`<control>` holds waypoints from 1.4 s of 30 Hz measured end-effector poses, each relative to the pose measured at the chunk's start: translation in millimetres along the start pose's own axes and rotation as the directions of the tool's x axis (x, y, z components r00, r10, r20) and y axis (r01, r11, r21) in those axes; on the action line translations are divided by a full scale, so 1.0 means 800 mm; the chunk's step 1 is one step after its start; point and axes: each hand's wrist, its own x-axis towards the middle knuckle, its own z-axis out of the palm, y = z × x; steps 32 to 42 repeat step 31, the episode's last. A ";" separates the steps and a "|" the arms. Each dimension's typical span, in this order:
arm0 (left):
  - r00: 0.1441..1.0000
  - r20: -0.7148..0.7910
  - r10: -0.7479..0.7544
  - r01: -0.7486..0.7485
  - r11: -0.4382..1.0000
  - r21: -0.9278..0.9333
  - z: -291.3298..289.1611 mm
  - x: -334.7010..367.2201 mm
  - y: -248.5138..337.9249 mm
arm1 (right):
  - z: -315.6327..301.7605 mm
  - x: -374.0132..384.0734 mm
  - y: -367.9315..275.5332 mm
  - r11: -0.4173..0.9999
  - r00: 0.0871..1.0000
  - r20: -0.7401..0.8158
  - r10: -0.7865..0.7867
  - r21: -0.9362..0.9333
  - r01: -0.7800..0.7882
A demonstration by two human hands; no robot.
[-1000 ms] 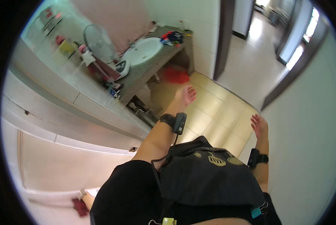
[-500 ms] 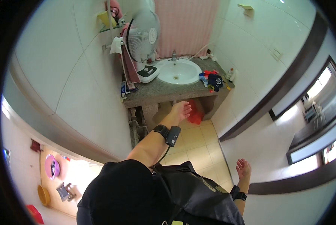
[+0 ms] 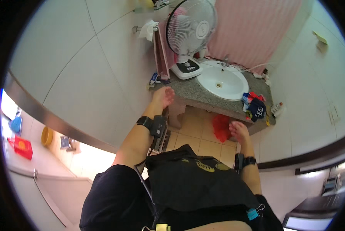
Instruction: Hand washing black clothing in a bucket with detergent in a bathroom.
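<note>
My left hand (image 3: 164, 97) hovers by the left front corner of the grey stone counter (image 3: 184, 90), its fingers loosely bent and nothing in them. Small blue-and-white packages (image 3: 153, 78) lie on the counter just beyond it. My right hand (image 3: 240, 131) is in front of the counter's right part, empty, with its fingers apart. In the picture it overlaps the edge of a red crumpled thing (image 3: 220, 129), like a plastic bag, low under the counter. A bundle of dark blue and red cloth (image 3: 256, 107) lies on the counter above that hand. Both wrists wear black bands with small boxes.
A white oval washbasin (image 3: 238, 86) with a tap (image 3: 225, 61) is set in the counter. Left of it stands a white fan (image 3: 191, 29); a bottle (image 3: 276, 109) is at the right wall. Pink towels (image 3: 164, 50) hang at left, a pink curtain (image 3: 253, 27) behind.
My left hand has moved left, from before the counter's middle to its left corner. My right hand has risen from low on the right to the counter front. The view has turned and come closer.
</note>
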 end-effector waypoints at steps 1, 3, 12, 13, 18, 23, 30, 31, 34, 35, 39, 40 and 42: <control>0.999 -0.039 0.017 -0.018 1.000 -0.020 -0.004 -0.001 0.011 | 0.023 0.027 -0.028 0.997 0.997 0.069 -0.023 -0.072 0.028; 0.990 -0.072 0.123 -0.123 0.992 0.009 -0.006 -0.002 0.027 | 0.056 0.088 -0.072 0.973 0.968 0.248 -0.039 -0.212 0.094; 0.934 -0.300 0.192 -0.188 0.981 0.043 -0.048 0.011 0.036 | 0.318 0.237 -0.121 0.674 0.735 0.614 -0.287 -0.416 0.611; 0.928 -0.320 0.192 -0.182 0.981 0.059 -0.053 0.013 0.036 | 0.342 0.239 -0.117 0.616 0.707 0.603 -0.369 -0.411 0.672; 0.934 -0.289 0.208 -0.188 0.977 0.097 -0.044 0.056 0.051 | 0.419 0.280 -0.119 0.451 0.678 0.447 -0.583 -0.516 0.728; 0.962 -0.195 0.189 -0.164 0.977 0.138 -0.007 0.138 0.062 | 0.404 0.348 -0.139 0.658 0.751 0.550 -0.365 -0.418 0.626; 0.986 -0.157 0.057 -0.038 0.992 0.121 0.027 0.223 0.087 | 0.321 0.224 -0.251 0.890 0.470 0.850 -0.236 -0.004 0.455; 0.993 -0.099 0.069 -0.060 0.994 0.087 0.041 0.231 0.091 | 0.313 0.212 -0.259 0.899 0.445 0.873 -0.199 -0.018 0.438; 0.993 -0.099 0.069 -0.060 0.994 0.087 0.041 0.231 0.091 | 0.313 0.212 -0.259 0.899 0.445 0.873 -0.199 -0.018 0.438; 0.993 -0.099 0.069 -0.060 0.994 0.087 0.041 0.231 0.091 | 0.313 0.212 -0.259 0.899 0.445 0.873 -0.199 -0.018 0.438; 0.993 -0.099 0.069 -0.060 0.994 0.087 0.041 0.231 0.091 | 0.313 0.212 -0.259 0.899 0.445 0.873 -0.199 -0.018 0.438; 0.993 -0.099 0.069 -0.060 0.994 0.087 0.041 0.231 0.091 | 0.313 0.212 -0.259 0.899 0.445 0.873 -0.199 -0.018 0.438; 0.993 -0.099 0.069 -0.060 0.994 0.087 0.041 0.231 0.091 | 0.313 0.212 -0.259 0.899 0.445 0.873 -0.199 -0.018 0.438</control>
